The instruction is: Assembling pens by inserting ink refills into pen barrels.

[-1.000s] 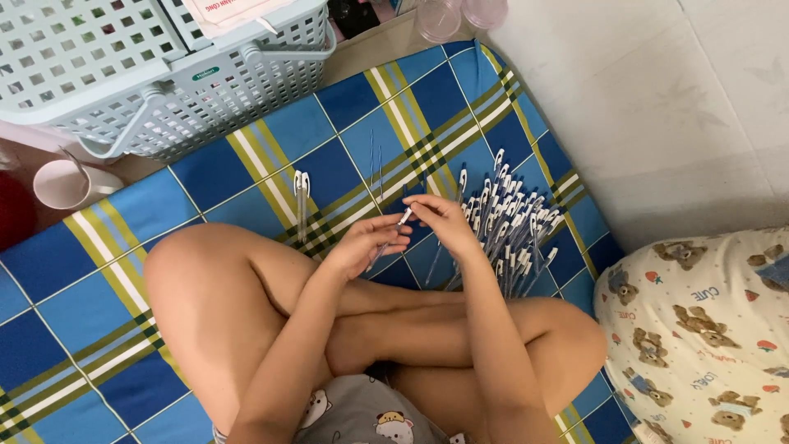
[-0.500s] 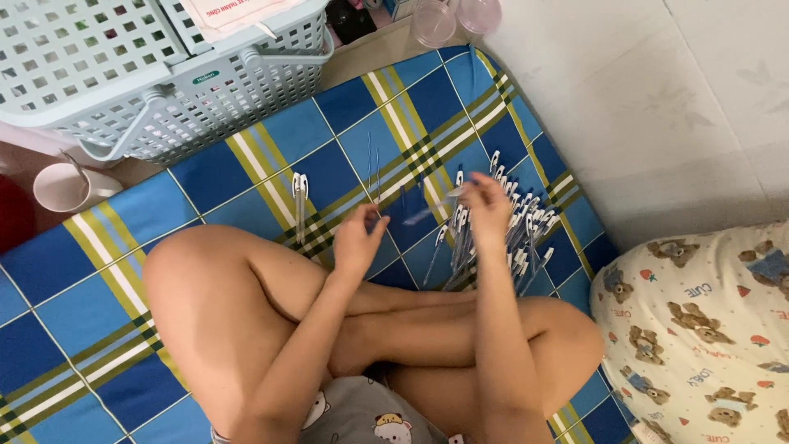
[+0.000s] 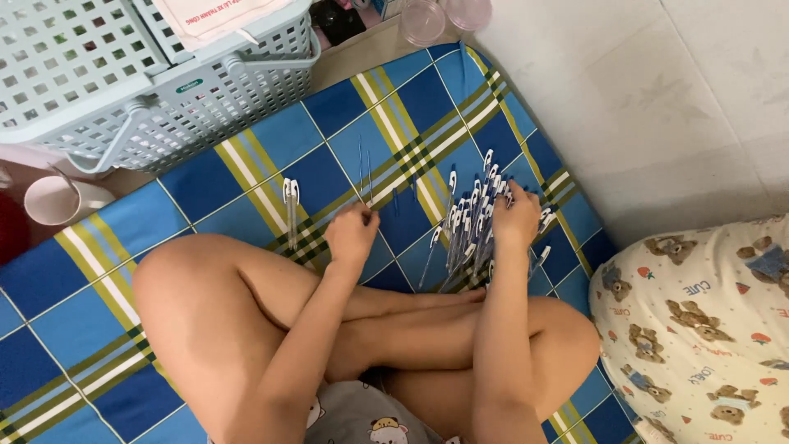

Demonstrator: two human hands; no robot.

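Both hands knuckles-up: R hand (image 3: 516, 215) on pen pile (image 3: 472, 222), L hand (image 3: 352, 234) on mat (image 3: 205, 177).

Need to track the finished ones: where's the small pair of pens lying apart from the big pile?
In the head view, the pair of pens lies on the blue plaid mat, left of the left hand, just above the knee.

white printed bag (image 3: 215, 16) atop basket (image 3: 205, 99); green oval label (image 3: 187, 85).

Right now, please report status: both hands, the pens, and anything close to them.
Left hand closed on thin refills over the mat. Right hand down on the pen pile. Two pens lie apart, left. Basket beyond.
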